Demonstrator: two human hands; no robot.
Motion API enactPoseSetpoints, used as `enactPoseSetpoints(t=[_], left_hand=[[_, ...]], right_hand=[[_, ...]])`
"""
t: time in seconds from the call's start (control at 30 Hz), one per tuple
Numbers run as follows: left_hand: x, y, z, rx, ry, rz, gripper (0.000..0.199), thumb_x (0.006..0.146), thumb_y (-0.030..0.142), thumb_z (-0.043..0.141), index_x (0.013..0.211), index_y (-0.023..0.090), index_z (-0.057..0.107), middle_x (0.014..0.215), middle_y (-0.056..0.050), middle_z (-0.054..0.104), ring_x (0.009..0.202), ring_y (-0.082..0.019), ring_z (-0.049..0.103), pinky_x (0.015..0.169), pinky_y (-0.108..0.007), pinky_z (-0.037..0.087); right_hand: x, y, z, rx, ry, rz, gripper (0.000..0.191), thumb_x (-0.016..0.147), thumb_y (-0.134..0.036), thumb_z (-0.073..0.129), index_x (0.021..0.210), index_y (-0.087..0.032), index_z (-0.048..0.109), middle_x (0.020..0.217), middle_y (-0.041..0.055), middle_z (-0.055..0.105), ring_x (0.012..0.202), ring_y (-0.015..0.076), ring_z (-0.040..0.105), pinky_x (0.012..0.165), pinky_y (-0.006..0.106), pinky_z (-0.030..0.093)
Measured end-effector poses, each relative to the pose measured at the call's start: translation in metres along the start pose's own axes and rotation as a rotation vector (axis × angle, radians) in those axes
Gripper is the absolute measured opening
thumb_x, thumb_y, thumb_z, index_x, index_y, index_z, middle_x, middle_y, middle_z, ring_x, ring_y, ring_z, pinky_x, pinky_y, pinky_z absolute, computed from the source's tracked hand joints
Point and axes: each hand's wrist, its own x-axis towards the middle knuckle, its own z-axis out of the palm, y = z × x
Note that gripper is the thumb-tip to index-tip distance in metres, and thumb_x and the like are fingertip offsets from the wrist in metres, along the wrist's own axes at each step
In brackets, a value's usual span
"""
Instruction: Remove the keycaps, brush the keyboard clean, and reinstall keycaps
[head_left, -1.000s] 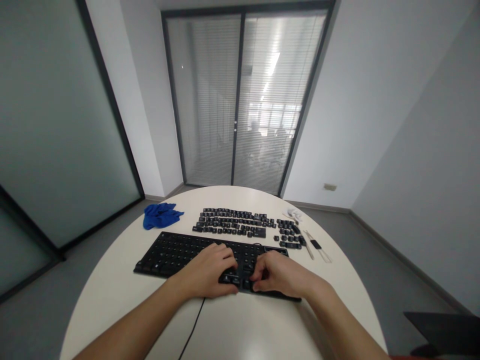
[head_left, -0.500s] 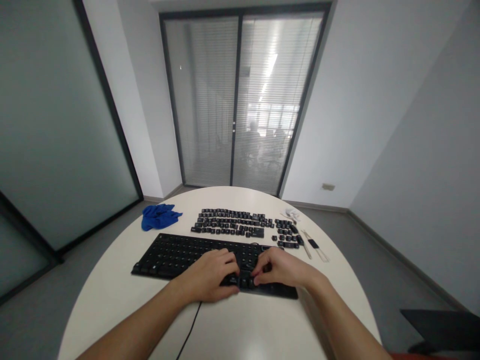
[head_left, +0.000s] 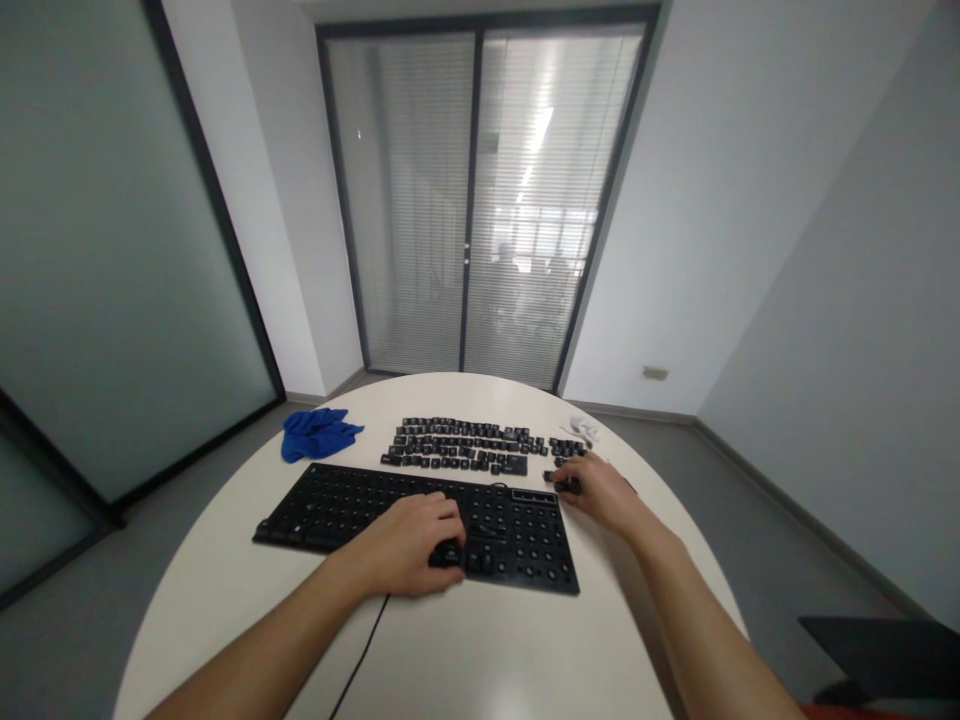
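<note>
A black keyboard (head_left: 536,545) lies on the round table, mostly stripped of its keycaps, with a few caps fitted along its front edge. My left hand (head_left: 420,540) grips the keyboard's front part, thumb by the near edge and fingers curled over the top. My right hand (head_left: 600,490) is beyond the keyboard's right end, fingertips closed around a black keycap (head_left: 571,486) in the small right-hand group. That hand covers part of this group. Several rows of loose black keycaps (head_left: 450,440) lie behind the keyboard.
A crumpled blue cloth (head_left: 319,435) lies at the table's left. White crumpled material (head_left: 583,428) sits at the far right. The keyboard's cable (head_left: 360,660) runs toward the near edge of the white table (head_left: 480,650). A dark chair part (head_left: 877,655) stands at lower right.
My right hand has left the front of the keyboard and moved right and away, to the loose keycaps. The left hand and keyboard have shifted slightly left.
</note>
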Motion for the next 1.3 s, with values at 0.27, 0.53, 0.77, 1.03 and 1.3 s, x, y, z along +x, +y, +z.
enactPoseSetpoints(t=[0.27,0.53,0.77,1.03,1.3], left_hand=[[0.001,-0.002,0.001,0.006,0.008,-0.018,0.019,0.078,0.031,0.075,0.090,0.022,0.063,0.096,-0.001,0.065,0.092,-0.022,0.059,0.079,-0.032,0.044],[0.001,-0.003,0.004,0.013,0.026,-0.023,0.020,0.079,0.033,0.075,0.091,0.023,0.063,0.096,-0.001,0.064,0.092,-0.021,0.058,0.080,-0.032,0.044],[0.001,-0.004,0.006,0.026,0.020,-0.020,0.020,0.079,0.032,0.075,0.090,0.023,0.062,0.095,-0.001,0.064,0.091,-0.021,0.058,0.078,-0.032,0.043],[0.000,-0.004,0.006,0.031,0.025,-0.019,0.020,0.080,0.033,0.075,0.091,0.023,0.062,0.096,-0.001,0.064,0.091,-0.022,0.058,0.078,-0.032,0.044],[0.000,-0.005,0.007,0.035,0.022,-0.011,0.020,0.080,0.032,0.075,0.092,0.023,0.062,0.097,-0.001,0.064,0.093,-0.022,0.058,0.080,-0.032,0.044]], right_hand=[[0.000,-0.004,-0.002,0.017,-0.008,-0.024,0.027,0.081,-0.011,0.062,0.103,-0.017,0.078,0.104,0.0094,0.076,0.098,0.0287,0.063,0.088,0.036,0.045],[-0.008,-0.036,-0.011,0.321,0.067,-0.006,0.019,0.083,-0.023,0.065,0.098,-0.019,0.075,0.100,0.0074,0.074,0.093,0.0229,0.065,0.084,0.034,0.049],[-0.015,-0.084,0.007,0.726,-0.290,-0.143,0.016,0.077,-0.026,0.071,0.089,-0.016,0.076,0.084,0.0056,0.074,0.075,0.0174,0.067,0.067,0.027,0.053],[-0.014,-0.085,0.012,0.698,-0.358,-0.079,0.021,0.076,-0.028,0.073,0.091,-0.016,0.078,0.074,0.0036,0.073,0.067,0.0159,0.065,0.059,0.023,0.048],[-0.015,-0.091,0.010,0.625,-0.316,-0.164,0.016,0.075,-0.019,0.068,0.086,-0.016,0.078,0.087,0.0050,0.075,0.073,0.0161,0.067,0.064,0.024,0.051]])
